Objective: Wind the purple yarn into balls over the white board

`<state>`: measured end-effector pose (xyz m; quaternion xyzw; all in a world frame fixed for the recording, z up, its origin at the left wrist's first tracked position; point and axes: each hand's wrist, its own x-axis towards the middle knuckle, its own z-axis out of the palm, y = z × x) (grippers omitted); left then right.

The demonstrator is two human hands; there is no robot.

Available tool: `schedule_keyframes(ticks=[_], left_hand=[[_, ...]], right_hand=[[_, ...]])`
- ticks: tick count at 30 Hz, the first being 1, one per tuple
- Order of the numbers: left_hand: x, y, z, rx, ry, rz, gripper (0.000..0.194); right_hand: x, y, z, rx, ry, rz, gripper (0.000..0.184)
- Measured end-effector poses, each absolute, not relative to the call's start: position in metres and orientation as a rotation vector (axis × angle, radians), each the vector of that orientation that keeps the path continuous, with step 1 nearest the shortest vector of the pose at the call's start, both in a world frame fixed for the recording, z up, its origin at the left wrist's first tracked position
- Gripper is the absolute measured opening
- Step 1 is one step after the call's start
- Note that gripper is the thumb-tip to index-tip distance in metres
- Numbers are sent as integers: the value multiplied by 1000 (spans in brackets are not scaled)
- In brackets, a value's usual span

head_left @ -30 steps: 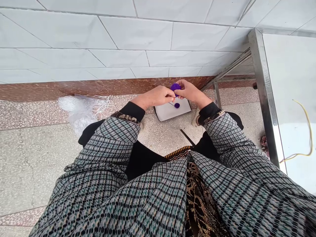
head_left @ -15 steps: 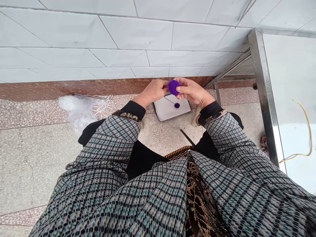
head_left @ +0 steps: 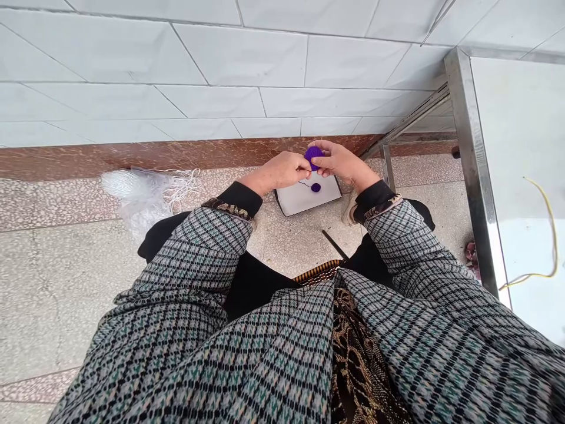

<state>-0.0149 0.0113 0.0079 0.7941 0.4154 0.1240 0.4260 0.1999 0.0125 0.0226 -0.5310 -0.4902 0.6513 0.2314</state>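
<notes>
My right hand is closed around a ball of purple yarn, thumb on the near side and fingers behind it. My left hand is closed in a pinch at the ball's lower left, its fingertips beside the wound yarn. Below, a smaller, dark purple yarn ball lies on a white, dark-edged flat board or box on the floor. A thin strand runs from that smaller ball up toward my left fingers, where my hand hides its end.
Left of my knees, a clear plastic bag with white cord lies on the speckled floor. A metal-framed table stands close on my right, with a yellow wire on it. A dark stick shows between my legs. The tiled wall rises ahead.
My left hand has moved slightly right and down, from the ball's left side to below it. The ball has turned in my right hand, so its windings run another way.
</notes>
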Motion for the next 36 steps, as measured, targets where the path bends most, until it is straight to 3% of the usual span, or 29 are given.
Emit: schedule_keyframes(ticks=[5, 11, 15, 19, 22, 25, 29, 36], left_hand=[[-16, 13, 7, 2017, 1007, 261, 18], [-16, 11, 15, 2090, 955, 106, 25], [-24, 15, 21, 2120, 1062, 216, 26], [-34, 22, 18, 2079, 1152, 426, 25], [-35, 26, 11, 1995, 1211, 485, 24], [-27, 23, 4, 1926, 1181, 455, 22], [-12, 13, 4, 1951, 1000, 276, 20], [-15, 11, 21, 2013, 1005, 235, 24]], right_hand=[[200, 11, 26, -1424, -1395, 1821, 37], [198, 17, 14, -1577, -1532, 1558, 44], [198, 14, 14, -1697, -1790, 1445, 41], [199, 8, 27, -1456, -1932, 1631, 37], [200, 8, 34, -1263, -1742, 1823, 34], [200, 11, 34, -1198, -1473, 1808, 36], [197, 17, 25, -1308, -1291, 1666, 45], [197, 16, 15, -1761, -1590, 1479, 36]])
